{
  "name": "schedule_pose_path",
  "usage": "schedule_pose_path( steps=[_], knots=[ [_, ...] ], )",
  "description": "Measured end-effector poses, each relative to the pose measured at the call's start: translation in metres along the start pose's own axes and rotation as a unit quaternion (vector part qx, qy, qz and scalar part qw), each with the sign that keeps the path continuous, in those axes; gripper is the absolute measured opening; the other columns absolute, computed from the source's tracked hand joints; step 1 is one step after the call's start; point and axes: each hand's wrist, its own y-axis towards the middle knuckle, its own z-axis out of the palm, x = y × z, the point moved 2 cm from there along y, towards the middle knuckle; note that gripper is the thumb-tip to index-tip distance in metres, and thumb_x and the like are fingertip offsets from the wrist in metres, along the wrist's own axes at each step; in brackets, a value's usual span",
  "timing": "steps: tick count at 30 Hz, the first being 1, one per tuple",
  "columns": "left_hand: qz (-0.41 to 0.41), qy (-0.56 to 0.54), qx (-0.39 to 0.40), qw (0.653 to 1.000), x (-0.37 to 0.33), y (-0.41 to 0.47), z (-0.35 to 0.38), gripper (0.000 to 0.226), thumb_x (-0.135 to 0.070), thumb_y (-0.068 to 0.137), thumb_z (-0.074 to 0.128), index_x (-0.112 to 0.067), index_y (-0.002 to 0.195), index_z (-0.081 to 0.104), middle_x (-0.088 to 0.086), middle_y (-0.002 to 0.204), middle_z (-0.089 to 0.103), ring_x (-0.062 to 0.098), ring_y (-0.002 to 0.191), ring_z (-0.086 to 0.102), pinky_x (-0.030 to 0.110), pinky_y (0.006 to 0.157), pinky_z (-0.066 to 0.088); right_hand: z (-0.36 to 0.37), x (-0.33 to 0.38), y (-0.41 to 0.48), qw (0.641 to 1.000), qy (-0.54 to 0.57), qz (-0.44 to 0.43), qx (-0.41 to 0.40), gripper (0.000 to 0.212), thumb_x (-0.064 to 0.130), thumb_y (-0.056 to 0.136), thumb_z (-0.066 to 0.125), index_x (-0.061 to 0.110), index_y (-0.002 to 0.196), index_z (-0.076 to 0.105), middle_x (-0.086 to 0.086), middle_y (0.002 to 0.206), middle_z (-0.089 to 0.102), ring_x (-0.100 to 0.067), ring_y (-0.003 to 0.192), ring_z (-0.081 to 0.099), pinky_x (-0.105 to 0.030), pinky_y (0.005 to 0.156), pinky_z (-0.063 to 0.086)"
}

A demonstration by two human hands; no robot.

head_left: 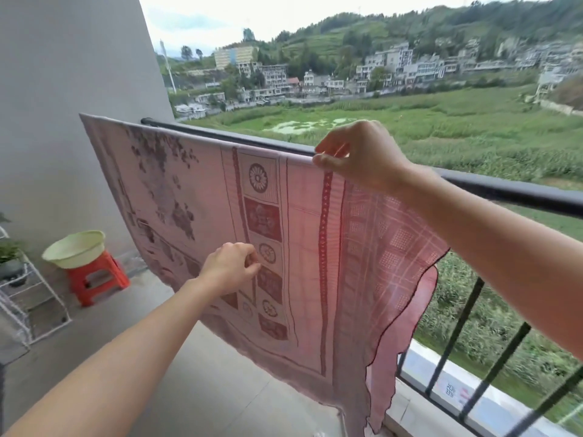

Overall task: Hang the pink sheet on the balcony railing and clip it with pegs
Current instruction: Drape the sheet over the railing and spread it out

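Head view: the pink sheet [195,216] is draped over the black balcony railing [504,190], from the wall end to about mid-rail, and hangs down on the balcony side. Your right hand [356,152] pinches the sheet's top edge right at the rail, grip closed on the fabric. Your left hand [230,266] is lower, on the patterned face, fingers curled and pinching the cloth. Far left, a pale green basin [75,249] sits on a red stool [97,279], with a white wire rack [28,298] beside it.
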Motion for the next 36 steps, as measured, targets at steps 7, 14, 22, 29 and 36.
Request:
schedule_pose_path(
  steps=[7,14,22,29,36],
  knots=[
    [-0.119,0.054,0.06,0.99,0.162,-0.027,-0.027,0.014,-0.038,0.087,0.061,-0.026,0.092,0.065,-0.004,0.094,0.065,0.021,0.092,0.062,0.032,0.075,0.049,0.171,0.081,0.041,0.986,-0.032,-0.018,0.162,0.019,0.043,0.082,0.07,0.03,0.095,0.075,0.008,0.093,0.073,-0.016,0.087,0.067,-0.033,0.079,0.056],
    [-0.219,0.06,0.059,0.972,0.18,-0.034,0.019,0.008,-0.036,0.085,0.06,-0.028,0.087,0.063,-0.001,0.101,0.067,0.022,0.095,0.062,0.034,0.079,0.051,0.263,0.003,0.05,0.95,-0.056,-0.021,0.305,0.018,0.044,0.082,0.07,0.03,0.094,0.072,0.003,0.097,0.07,-0.023,0.091,0.064,-0.032,0.077,0.052],
    [-0.299,0.059,0.047,0.951,0.251,0.027,0.035,0.014,-0.036,0.088,0.061,-0.025,0.094,0.068,0.001,0.102,0.067,0.025,0.102,0.061,0.033,0.079,0.049,0.379,-0.021,0.138,0.936,-0.058,-0.079,0.338,0.015,0.043,0.083,0.07,0.028,0.086,0.07,0.004,0.093,0.069,-0.021,0.087,0.065,-0.034,0.074,0.055],
    [-0.354,0.076,0.011,0.932,0.294,0.063,0.02,0.022,-0.034,0.091,0.058,-0.024,0.109,0.063,0.008,0.115,0.064,0.031,0.107,0.059,0.037,0.085,0.047,0.458,-0.003,0.205,0.935,-0.093,-0.158,0.303,0.024,0.041,0.085,0.064,0.021,0.099,0.066,-0.003,0.104,0.07,-0.027,0.092,0.065,-0.037,0.078,0.055],
    [-0.392,0.085,0.028,0.916,0.305,0.055,0.026,0.024,-0.033,0.092,0.055,-0.022,0.112,0.061,0.006,0.118,0.063,0.03,0.109,0.058,0.038,0.089,0.046,0.514,0.019,0.21,0.913,-0.116,-0.213,0.327,0.026,0.032,0.083,0.06,0.019,0.105,0.064,-0.005,0.103,0.068,-0.03,0.091,0.064,-0.033,0.07,0.05]
  ],
)
